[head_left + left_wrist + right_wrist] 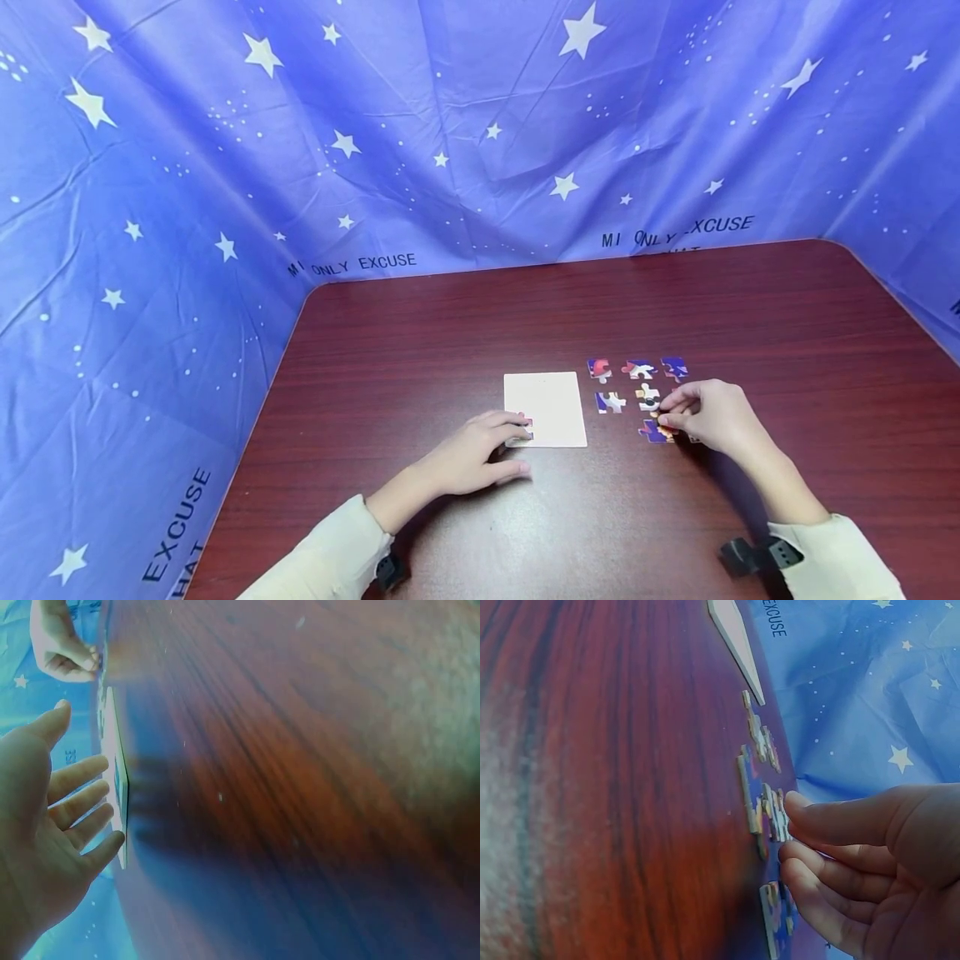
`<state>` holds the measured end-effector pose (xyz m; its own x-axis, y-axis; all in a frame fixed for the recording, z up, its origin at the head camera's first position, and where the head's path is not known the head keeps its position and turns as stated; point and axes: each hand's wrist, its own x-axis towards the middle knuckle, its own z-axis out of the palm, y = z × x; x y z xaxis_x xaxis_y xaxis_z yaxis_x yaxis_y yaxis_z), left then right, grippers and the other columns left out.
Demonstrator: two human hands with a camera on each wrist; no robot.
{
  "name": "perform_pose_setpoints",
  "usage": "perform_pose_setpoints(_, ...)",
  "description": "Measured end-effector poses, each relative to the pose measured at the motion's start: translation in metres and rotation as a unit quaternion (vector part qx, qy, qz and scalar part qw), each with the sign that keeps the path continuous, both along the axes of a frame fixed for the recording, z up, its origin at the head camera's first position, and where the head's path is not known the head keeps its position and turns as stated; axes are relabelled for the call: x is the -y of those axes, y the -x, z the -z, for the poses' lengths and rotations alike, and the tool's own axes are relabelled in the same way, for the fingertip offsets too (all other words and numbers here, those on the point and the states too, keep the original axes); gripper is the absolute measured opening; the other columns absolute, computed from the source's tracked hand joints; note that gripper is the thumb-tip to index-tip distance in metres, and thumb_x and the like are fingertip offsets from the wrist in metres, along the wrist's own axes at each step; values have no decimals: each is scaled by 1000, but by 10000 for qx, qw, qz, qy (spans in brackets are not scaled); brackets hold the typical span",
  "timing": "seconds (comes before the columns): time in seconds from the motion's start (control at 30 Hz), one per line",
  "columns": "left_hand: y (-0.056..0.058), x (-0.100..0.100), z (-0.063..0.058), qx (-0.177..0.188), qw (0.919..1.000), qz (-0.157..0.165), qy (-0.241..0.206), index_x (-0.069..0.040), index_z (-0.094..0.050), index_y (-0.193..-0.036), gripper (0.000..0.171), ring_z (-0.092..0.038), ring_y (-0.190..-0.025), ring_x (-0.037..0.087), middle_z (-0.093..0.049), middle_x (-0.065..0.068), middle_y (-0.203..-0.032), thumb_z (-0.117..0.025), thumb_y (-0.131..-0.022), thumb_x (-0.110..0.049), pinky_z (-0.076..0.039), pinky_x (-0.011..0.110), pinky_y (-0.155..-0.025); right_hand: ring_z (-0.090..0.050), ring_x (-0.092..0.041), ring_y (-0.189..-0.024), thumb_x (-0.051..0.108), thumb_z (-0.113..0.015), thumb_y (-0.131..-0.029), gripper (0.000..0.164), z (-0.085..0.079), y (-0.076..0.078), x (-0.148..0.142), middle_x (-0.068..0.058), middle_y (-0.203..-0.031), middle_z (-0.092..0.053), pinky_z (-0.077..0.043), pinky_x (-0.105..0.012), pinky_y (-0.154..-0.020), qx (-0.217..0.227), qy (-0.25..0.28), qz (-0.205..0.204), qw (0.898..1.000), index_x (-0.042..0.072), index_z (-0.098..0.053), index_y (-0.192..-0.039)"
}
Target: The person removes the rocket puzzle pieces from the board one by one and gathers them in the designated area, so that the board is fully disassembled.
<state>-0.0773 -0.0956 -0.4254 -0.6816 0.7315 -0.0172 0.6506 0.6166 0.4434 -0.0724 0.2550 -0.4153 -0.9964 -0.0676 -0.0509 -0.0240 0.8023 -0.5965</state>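
My left hand lies over the lower left of a white square board, fingers extended. Beside its fingertips a small jigsaw piece shows on the board, partly covered. In the left wrist view the left hand has its fingers spread along the board's edge. My right hand is over the loose jigsaw pieces, thumb and fingers bent toward each other by a blue and yellow piece and a white piece. In the right wrist view a gap shows between the thumb and fingertips; whether they grip a piece is unclear.
More jigsaw pieces lie right of the board: a red one, a white-and-red one, a blue one and a whitish one. Others are partly hidden by the right hand. A blue star-patterned cloth hangs behind the dark red table.
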Motion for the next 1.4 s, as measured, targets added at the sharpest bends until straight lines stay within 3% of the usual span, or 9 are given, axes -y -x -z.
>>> perform_pose_setpoints(0.2, 14, 8, 0, -371, 9989, -273, -41, -21, -62, -128, 44, -53, -129, 17, -60, -1, -134, -63, -90, -44, -42, 42, -111, -58, 0, -59, 19, -80, -75, 13, -6, 5, 4, 3, -69, -70, -44, -18, -55, -245, -50, -76, 9997, 10, -73, -80)
perform_pose_setpoints(0.33, 23, 12, -1, -431, 9978, -497, 70, -17, -62, -126, 48, -52, -131, 20, -59, 2, -136, -66, -87, -45, -40, 44, -112, -62, -4, -62, 18, -80, -74, 16, -8, 11, 12, -1, -73, -72, -47, -18, -57, -314, 95, -218, 9992, 7, -73, -85)
perform_pose_setpoints(0.53, 34, 11, -3, -421, 9977, -486, 217, -14, -60, -128, 55, -45, -138, 25, -57, 5, -140, -68, -85, -47, -35, 46, -115, -64, -7, -66, 16, -80, -75, 19, -9, 21, 33, -3, -77, -73, -49, -17, -58, -253, 366, -575, 9974, 5, -72, -88)
perform_pose_setpoints(0.7, 37, 9, -2, -459, 9971, -436, 415, -14, -57, -132, 61, -40, -142, 24, -51, 5, -146, -67, -84, -51, -32, 46, -117, -66, -8, -68, 14, -80, -74, 20, -7, 29, 57, -4, -78, -73, -51, -17, -61, -283, 574, -951, 9934, 4, -71, -90)
perform_pose_setpoints(0.93, 39, 7, -1, -258, 9954, -421, 817, -14, -39, -147, 79, -26, -149, 24, -34, 4, -157, -64, -85, -56, -29, 49, -119, -63, -6, -67, 6, -78, -75, 19, -1, 33, 93, -6, -76, -71, -52, -16, -61, -178, 972, -1523, 9834, -1, -70, -90)
perform_pose_setpoints(1.1, 42, 6, -1, -305, 9941, -357, 980, -14, -33, -150, 85, -19, -151, 28, -24, 6, -161, -62, -85, -59, -27, 51, -120, -63, -5, -68, 7, -79, -75, 20, 4, 33, 114, -6, -77, -72, -52, -15, -63, -101, 949, -1877, 9776, 0, -70, -92)
perform_pose_setpoints(1.4, 45, 5, 1, -191, 9941, -231, 1042, -14, -32, -151, 86, -18, -151, 28, -24, 5, -161, -62, -84, -59, -25, 51, -121, -57, -1, -66, 7, -77, -75, 20, 6, 33, 137, -1, -74, -68, -49, -14, -62, 4, 790, -1984, 9769, 2, -71, -93)
